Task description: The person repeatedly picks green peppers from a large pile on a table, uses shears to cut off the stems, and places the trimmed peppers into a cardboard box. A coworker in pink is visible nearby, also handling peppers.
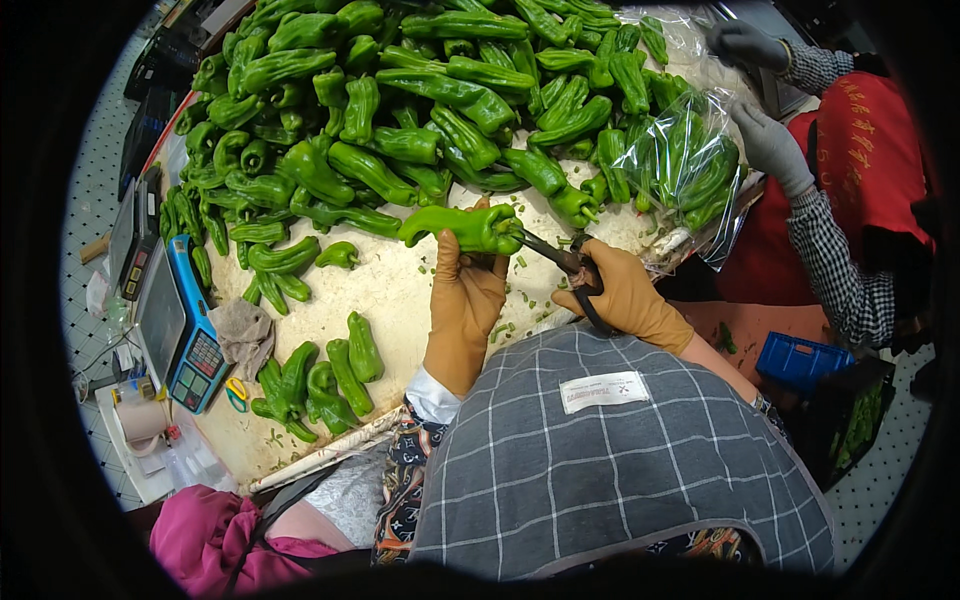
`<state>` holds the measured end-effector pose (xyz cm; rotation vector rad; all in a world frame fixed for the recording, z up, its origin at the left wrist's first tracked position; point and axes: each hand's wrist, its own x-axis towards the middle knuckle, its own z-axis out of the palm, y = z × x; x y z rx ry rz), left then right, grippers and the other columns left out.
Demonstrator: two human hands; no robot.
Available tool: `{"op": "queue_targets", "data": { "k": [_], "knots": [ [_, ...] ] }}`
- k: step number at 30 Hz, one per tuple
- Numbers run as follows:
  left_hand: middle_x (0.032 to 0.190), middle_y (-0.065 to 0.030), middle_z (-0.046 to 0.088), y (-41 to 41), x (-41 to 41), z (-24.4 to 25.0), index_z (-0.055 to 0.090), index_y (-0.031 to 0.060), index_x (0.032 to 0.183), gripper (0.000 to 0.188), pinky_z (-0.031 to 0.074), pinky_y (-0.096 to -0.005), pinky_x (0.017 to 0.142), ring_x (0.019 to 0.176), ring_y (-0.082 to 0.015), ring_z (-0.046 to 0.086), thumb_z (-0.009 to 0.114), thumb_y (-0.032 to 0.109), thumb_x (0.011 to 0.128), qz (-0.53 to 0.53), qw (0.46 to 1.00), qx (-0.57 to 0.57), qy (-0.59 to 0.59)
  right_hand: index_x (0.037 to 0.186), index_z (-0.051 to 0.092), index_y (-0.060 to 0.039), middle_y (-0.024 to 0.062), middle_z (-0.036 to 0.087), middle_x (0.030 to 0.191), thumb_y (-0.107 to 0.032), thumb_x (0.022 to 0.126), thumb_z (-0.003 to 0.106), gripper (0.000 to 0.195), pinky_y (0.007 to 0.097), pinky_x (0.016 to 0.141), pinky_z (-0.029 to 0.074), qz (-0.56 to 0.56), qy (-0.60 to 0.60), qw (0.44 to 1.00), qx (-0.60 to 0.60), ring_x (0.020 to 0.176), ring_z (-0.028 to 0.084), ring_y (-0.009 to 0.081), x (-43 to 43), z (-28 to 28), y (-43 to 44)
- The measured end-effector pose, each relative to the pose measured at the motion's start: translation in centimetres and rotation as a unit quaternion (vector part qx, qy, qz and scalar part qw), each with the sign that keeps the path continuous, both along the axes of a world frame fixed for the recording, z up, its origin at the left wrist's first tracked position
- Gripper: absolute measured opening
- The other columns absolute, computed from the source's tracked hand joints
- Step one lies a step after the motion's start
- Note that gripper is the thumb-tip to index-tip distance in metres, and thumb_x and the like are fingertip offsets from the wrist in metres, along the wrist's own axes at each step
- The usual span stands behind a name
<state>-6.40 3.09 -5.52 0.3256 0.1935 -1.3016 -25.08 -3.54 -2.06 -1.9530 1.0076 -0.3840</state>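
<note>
My left hand, in a tan glove, holds a green pepper from below, its stem end turned to the right. In my right hand, also gloved, is a pair of dark scissors; the tips are at the pepper's stem. Behind both hands a big heap of green peppers covers the far part of the pale tabletop. Bits of cut stem lie on the table beneath and beside my hands. Several more peppers form a small group near the front edge, left of my left hand.
At the left stand a blue scale, a grey cloth and small scissors with coloured handles. A co-worker in grey gloves is at the right, beside a clear bag of peppers. A blue crate sits lower right.
</note>
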Motion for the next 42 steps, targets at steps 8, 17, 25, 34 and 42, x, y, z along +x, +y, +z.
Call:
{"op": "queue_targets", "data": {
  "k": [8, 17, 25, 34, 42],
  "knots": [
    [0.123, -0.0123, 0.053, 0.6, 0.6, 0.2, 0.045, 0.0036, 0.122, 0.048, 0.047, -0.0399, 0.093, 0.111, -0.0252, 0.052, 0.063, 0.026, 0.083, 0.037, 0.977, 0.059, -0.204, 0.077, 0.058, -0.0058, 0.0085, 0.059, 0.063, -0.046, 0.066, 0.074, 0.045, 0.0323, 0.049, 0.044, 0.006, 0.062, 0.993, -0.096, 0.054, 0.058, 0.0243, -0.4, -0.2, -0.2],
    [0.116, -0.0099, 0.056, 0.7, 0.4, 0.9, 0.041, 0.0077, 0.117, 0.046, 0.053, -0.0394, 0.078, 0.095, -0.0241, 0.06, 0.067, 0.021, 0.081, 0.006, 0.951, 0.129, -0.281, 0.072, 0.055, -0.0057, 0.01, 0.057, 0.059, -0.049, 0.069, 0.071, 0.046, 0.0338, 0.047, 0.044, 0.004, 0.097, 0.986, -0.136, 0.051, 0.057, 0.0272, -0.6, -0.8, -0.1],
    [0.102, -0.0074, 0.058, 0.7, 0.5, 0.6, 0.042, 0.0075, 0.114, 0.045, 0.053, -0.0382, 0.072, 0.091, -0.0237, 0.06, 0.067, 0.026, 0.082, 0.002, 0.952, 0.15, -0.267, 0.075, 0.053, -0.0034, 0.0114, 0.053, 0.058, -0.038, 0.071, 0.074, 0.041, 0.0329, 0.047, 0.04, 0.021, 0.075, 0.99, -0.115, 0.05, 0.053, 0.0255, -1.1, -1.8, 0.1],
    [0.087, -0.0049, 0.058, 0.7, -0.4, 2.5, 0.046, 0.002, 0.105, 0.05, 0.048, -0.0266, 0.07, 0.077, -0.014, 0.057, 0.08, 0.011, 0.068, -0.008, 0.856, 0.16, -0.491, 0.074, 0.052, -0.0007, 0.0073, 0.051, 0.056, -0.037, 0.075, 0.072, 0.041, 0.0286, 0.049, 0.041, -0.085, -0.028, 0.994, 0.054, 0.05, 0.05, 0.0157, -0.9, -1.9, -0.4],
    [0.084, -0.0045, 0.056, 1.2, -2.1, 1.8, 0.046, -0.0001, 0.103, 0.051, 0.048, -0.0244, 0.063, 0.072, -0.011, 0.056, 0.08, 0.012, 0.067, -0.075, 0.746, 0.155, -0.643, 0.085, 0.05, 0.0001, 0.0078, 0.06, 0.074, -0.028, 0.075, 0.074, 0.038, 0.0257, 0.062, 0.045, -0.07, -0.136, 0.986, 0.069, 0.067, 0.056, 0.0128, 1.0, 0.5, -1.1]
  ]
}}
